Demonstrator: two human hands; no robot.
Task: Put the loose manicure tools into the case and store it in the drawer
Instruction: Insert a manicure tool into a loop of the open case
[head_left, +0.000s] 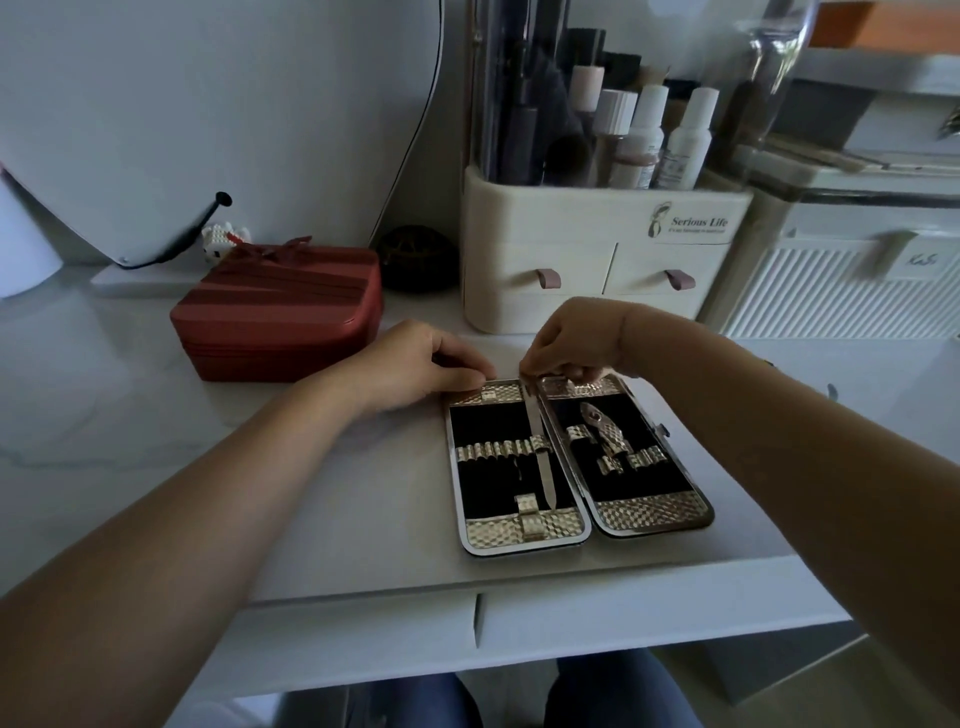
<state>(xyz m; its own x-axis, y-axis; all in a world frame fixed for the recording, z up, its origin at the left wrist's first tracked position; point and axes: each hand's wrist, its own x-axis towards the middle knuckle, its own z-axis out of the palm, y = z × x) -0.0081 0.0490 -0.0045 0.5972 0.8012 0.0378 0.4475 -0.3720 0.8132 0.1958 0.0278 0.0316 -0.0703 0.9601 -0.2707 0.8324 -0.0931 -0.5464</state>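
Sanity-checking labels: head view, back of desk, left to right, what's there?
Red box → dark round object → cream organizer → ribbed white container.

"Serious Life" printed on cream organizer (597, 218), small handwritten tag (922, 260) illegible

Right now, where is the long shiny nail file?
In the head view, the nail file lies in the open case, on its left half beside the hinge. The right hand pinches its far end.
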